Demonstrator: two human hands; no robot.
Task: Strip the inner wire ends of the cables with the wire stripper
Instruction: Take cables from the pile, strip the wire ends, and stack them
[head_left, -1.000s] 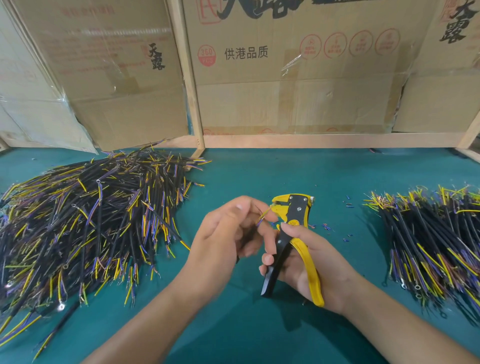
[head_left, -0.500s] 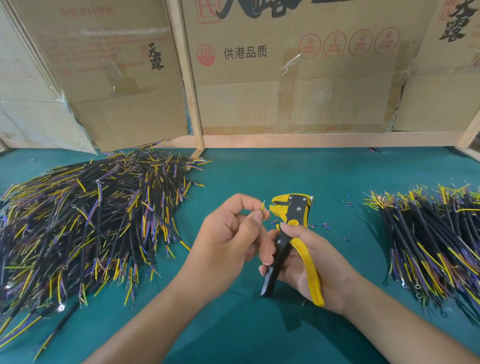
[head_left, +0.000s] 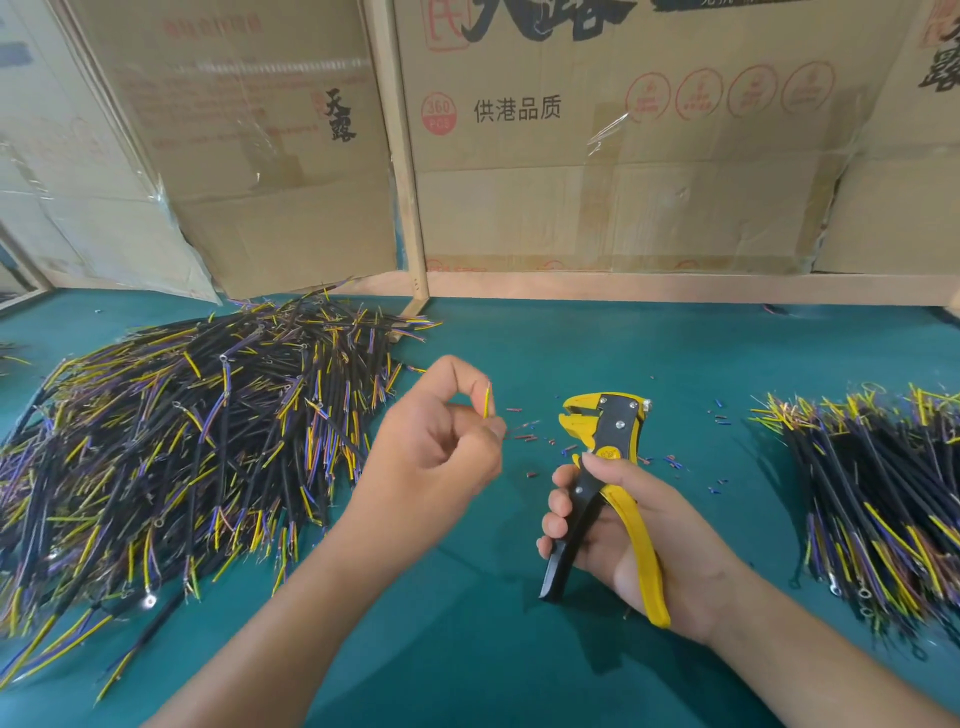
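— Two wire ends are what I've got pinched in my left hand: a yellow wire standing nearly upright between thumb and curled forefinger, and a thinner, reddish-looking end poking out sideways toward the right. The cable's black body is hidden inside my fist.

— And the tool?

— My right hand is wrapped round the handles of the wire stripper, fingers curled on the black one, the yellow one lying against my palm. Its head points up and away from me, and the mouth opens to the left, toward the wires. The jaws stand a little apart, with nothing in them.

— So how do they meet?

— Wire tips and mouth are near but clear of each other, with green table showing between. The sideways end already lies roughly along the line into the mouth; the upright yellow one would need tipping over, I reckon.

— Where do cables come from and go?

— No bins. A big loose pile of cables sprawls at my left, a tidier bundle lies at my right, well apart from both hands. Which is done I can't tell for sure. Little bits of cut insulation are scattered on the table just beyond my fingers.
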